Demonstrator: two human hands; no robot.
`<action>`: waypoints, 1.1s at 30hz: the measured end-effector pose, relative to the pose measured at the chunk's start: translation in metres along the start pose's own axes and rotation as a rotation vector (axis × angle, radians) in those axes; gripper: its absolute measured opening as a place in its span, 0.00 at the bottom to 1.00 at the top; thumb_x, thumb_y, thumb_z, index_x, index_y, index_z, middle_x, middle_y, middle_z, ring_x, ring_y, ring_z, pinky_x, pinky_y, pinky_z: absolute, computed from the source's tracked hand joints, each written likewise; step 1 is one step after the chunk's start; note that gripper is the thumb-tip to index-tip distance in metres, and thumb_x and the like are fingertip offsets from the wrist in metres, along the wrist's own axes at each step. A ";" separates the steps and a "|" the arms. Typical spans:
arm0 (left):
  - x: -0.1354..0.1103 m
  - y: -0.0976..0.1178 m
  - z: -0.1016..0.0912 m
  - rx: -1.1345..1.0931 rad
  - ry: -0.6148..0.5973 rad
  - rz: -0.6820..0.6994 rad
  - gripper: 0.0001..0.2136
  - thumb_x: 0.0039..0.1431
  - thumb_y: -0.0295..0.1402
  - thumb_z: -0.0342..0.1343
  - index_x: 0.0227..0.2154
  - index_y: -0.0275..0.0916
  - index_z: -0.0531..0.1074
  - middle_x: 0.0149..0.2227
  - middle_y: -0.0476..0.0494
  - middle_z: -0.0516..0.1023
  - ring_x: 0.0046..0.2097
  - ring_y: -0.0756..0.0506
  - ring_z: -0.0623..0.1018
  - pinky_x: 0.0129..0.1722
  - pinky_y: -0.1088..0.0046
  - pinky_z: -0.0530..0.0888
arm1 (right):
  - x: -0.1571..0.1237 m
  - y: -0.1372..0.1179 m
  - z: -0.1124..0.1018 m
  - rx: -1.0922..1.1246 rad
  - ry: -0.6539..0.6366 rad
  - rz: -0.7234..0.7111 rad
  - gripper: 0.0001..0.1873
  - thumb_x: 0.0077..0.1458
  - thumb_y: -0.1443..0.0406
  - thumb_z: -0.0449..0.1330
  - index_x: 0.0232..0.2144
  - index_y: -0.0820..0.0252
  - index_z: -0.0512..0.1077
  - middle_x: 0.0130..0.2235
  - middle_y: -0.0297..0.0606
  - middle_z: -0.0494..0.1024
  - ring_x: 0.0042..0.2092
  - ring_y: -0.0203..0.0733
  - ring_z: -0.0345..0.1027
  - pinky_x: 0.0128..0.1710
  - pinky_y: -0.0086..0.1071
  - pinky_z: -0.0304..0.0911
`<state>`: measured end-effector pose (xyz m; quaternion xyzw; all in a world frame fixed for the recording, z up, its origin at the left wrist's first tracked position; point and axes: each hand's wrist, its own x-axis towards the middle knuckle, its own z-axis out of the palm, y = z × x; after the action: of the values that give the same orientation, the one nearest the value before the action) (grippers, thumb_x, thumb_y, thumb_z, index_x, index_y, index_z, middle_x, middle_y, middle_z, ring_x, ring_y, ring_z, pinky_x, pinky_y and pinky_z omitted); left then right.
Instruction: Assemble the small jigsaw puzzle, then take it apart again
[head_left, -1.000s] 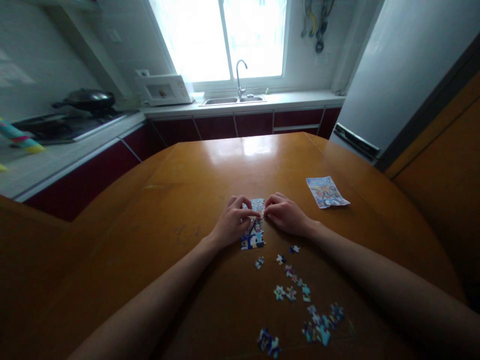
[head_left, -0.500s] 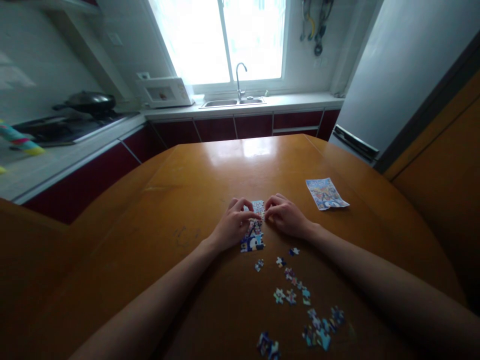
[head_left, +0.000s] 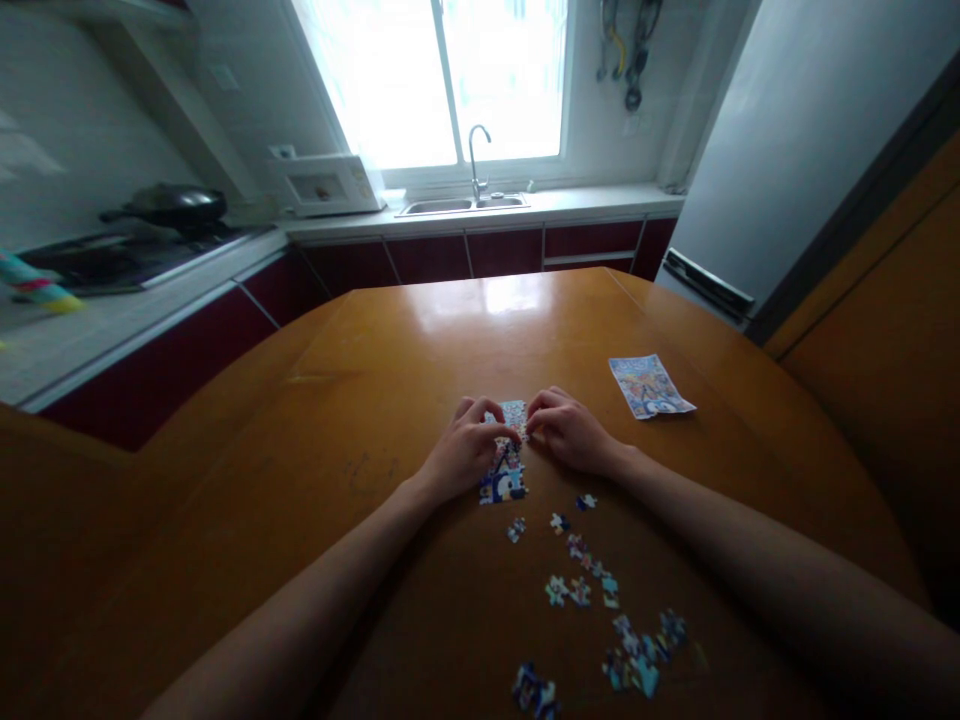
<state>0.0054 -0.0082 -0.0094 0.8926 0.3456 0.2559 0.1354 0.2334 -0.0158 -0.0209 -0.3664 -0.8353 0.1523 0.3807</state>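
Note:
A partly assembled jigsaw puzzle [head_left: 504, 486] lies on the table, with a blue cartoon figure at its near end. My left hand [head_left: 469, 450] rests over its left side, thumb and index finger apart and touching the pieces. At the puzzle's right edge, my right hand [head_left: 566, 428] has its fingertips pinched on a small puzzle piece [head_left: 526, 434], mostly hidden by the fingers. Closest to my hands among the loose pieces are a dark blue one [head_left: 586, 502], a white-and-dark one [head_left: 559, 523] and a pale one [head_left: 516, 530].
More loose pieces [head_left: 637, 660] are scattered on the wooden table [head_left: 420, 350] between my forearms, with a dark cluster [head_left: 534, 690] at the near edge. A creased picture sheet [head_left: 651, 387] lies to the right. Beyond stand a counter with a sink [head_left: 439, 207], a microwave [head_left: 330, 187] and a fridge [head_left: 795, 130].
Both hands stay at the puzzle with almost the same finger pose. The whole view has shifted very slightly; the loose pieces lie as before.

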 end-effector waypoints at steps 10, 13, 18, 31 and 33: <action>0.000 0.001 -0.001 -0.014 0.009 0.011 0.20 0.53 0.16 0.51 0.37 0.48 0.81 0.43 0.45 0.70 0.47 0.43 0.65 0.51 0.62 0.69 | 0.000 0.001 0.000 -0.007 -0.028 0.003 0.16 0.51 0.80 0.58 0.26 0.56 0.78 0.37 0.37 0.74 0.43 0.42 0.64 0.45 0.36 0.63; 0.000 -0.001 0.000 -0.016 0.025 0.010 0.20 0.53 0.16 0.52 0.37 0.47 0.81 0.43 0.45 0.70 0.47 0.43 0.65 0.50 0.62 0.69 | 0.000 0.000 -0.001 -0.010 -0.024 0.002 0.17 0.51 0.80 0.58 0.26 0.56 0.78 0.36 0.37 0.74 0.42 0.42 0.64 0.45 0.35 0.62; 0.000 -0.003 0.002 -0.016 0.024 -0.009 0.20 0.52 0.16 0.52 0.36 0.48 0.81 0.43 0.46 0.70 0.47 0.43 0.65 0.51 0.62 0.69 | 0.000 0.000 -0.001 -0.015 -0.038 0.013 0.15 0.50 0.80 0.59 0.26 0.56 0.78 0.37 0.37 0.74 0.43 0.42 0.64 0.45 0.35 0.62; 0.000 -0.001 0.001 -0.013 0.042 -0.026 0.19 0.50 0.16 0.51 0.34 0.46 0.81 0.42 0.45 0.70 0.47 0.43 0.65 0.51 0.61 0.70 | 0.000 0.002 -0.001 -0.002 -0.044 0.023 0.17 0.48 0.81 0.57 0.26 0.56 0.78 0.37 0.37 0.75 0.43 0.42 0.66 0.45 0.35 0.63; 0.000 -0.002 0.001 -0.011 0.040 -0.026 0.19 0.51 0.16 0.51 0.34 0.47 0.81 0.42 0.46 0.70 0.47 0.43 0.65 0.51 0.61 0.70 | 0.000 0.002 -0.001 -0.002 -0.041 0.023 0.17 0.48 0.81 0.57 0.26 0.56 0.78 0.37 0.37 0.75 0.43 0.41 0.65 0.45 0.35 0.63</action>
<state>0.0053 -0.0070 -0.0107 0.8821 0.3584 0.2737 0.1364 0.2351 -0.0146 -0.0215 -0.3731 -0.8388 0.1634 0.3613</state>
